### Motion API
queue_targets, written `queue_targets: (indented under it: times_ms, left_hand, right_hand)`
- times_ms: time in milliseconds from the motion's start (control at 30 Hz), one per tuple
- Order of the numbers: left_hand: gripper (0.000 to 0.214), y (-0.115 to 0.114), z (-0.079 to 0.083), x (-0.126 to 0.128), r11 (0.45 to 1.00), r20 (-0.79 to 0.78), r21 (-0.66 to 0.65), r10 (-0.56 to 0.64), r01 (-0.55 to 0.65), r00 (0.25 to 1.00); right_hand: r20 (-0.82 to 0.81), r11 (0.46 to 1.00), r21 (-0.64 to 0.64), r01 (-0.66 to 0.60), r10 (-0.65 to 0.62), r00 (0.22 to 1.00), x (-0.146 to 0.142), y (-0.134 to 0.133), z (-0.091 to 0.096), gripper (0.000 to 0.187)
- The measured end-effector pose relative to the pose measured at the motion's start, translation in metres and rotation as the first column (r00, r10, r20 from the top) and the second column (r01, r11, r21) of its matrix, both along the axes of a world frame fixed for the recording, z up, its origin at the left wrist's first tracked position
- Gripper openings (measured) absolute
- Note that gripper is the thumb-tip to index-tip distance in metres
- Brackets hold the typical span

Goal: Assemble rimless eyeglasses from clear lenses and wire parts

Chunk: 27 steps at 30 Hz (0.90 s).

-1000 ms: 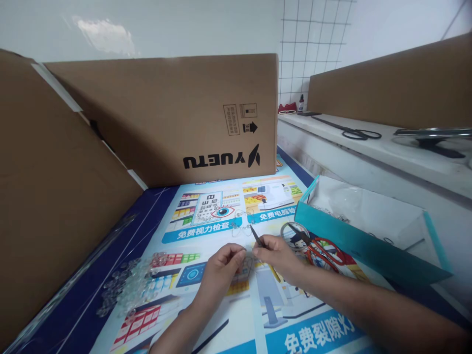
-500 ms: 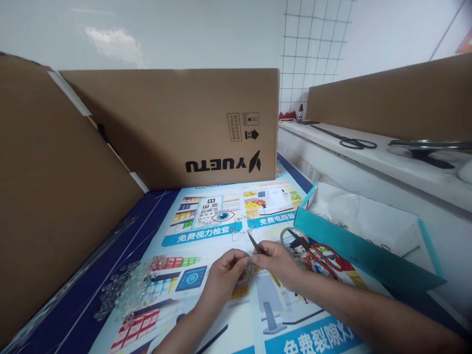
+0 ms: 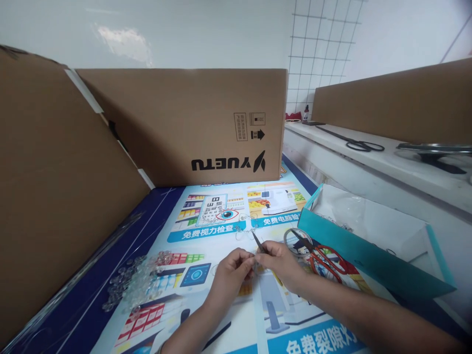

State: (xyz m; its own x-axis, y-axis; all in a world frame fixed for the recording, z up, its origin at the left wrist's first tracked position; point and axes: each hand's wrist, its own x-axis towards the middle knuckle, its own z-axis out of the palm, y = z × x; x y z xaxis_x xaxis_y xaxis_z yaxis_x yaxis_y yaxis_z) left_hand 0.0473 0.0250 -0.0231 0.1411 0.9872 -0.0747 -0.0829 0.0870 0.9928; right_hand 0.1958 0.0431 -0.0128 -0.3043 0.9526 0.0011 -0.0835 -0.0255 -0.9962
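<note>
My left hand (image 3: pixel 234 270) is closed in a pinch, thumb against fingers; something thin, perhaps wire or thread, shows at its fingertips, too fine to make out. Touching it from the right is my right hand (image 3: pixel 280 263), wrapped round a dark pointed tool (image 3: pixel 259 242) whose tip points up and away; a bit of yellow handle shows below the palm. Just beyond the tip, thin wire loops with clear beads (image 3: pixel 245 228) lie on the printed sheet (image 3: pixel 210 246). Beside my right wrist rest red-handled scissors (image 3: pixel 324 258), overlapping a round clear-and-white ring-shaped roll (image 3: pixel 291 241).
Clear beads (image 3: pixel 138 282) lie heaped at the left. A teal box (image 3: pixel 368 255) with a plastic bag and small pieces stands at the right. Cardboard panels (image 3: pixel 177 123) wall off the back and left. Black scissors (image 3: pixel 363 146) lie on the white ledge (image 3: pixel 332 132).
The whole view has shifted slightly, so things appear a little farther right. Both hands keep close together with the same grips; my left fingertips have moved slightly against the right hand.
</note>
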Motion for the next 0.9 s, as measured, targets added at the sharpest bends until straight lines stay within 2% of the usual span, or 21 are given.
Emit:
queue_targets:
  times_ms: [233,567,667,733,800,900]
  left_hand:
    - [0.018,0.001,-0.006,-0.001,1.000,-0.032,0.031,0.003,-0.002,0.999]
    - [0.019,-0.001,0.005,-0.007,0.993,-0.003,0.078,-0.086,0.086,0.996]
    - [0.020,0.003,0.006,-0.012,0.993,-0.090,0.116,-0.008,0.018,0.996]
    - [0.022,0.009,0.007,-0.020,0.984,-0.187,0.163,0.108,-0.078,0.976]
    - [0.025,0.017,0.007,-0.030,0.964,-0.314,0.200,0.232,-0.175,0.921]
    - [0.027,0.032,0.002,-0.050,0.947,-0.397,0.204,0.310,-0.246,0.864]
  right_hand:
    - [0.016,1.000,0.004,-0.030,0.029,0.999,0.001,0.003,-0.002,0.012]
    - [0.089,0.991,0.062,-0.117,0.111,0.990,0.005,-0.003,0.000,0.015]
    - [0.097,0.989,0.095,-0.114,0.105,0.990,0.006,-0.002,0.000,0.016]
    - [0.092,0.990,0.140,-0.031,0.018,0.996,0.010,0.003,-0.001,0.016]
    - [0.076,0.981,0.180,0.065,-0.080,0.994,0.014,0.010,-0.002,0.019]
    - [0.085,0.971,0.201,0.125,-0.145,0.986,0.021,0.020,-0.004,0.026]
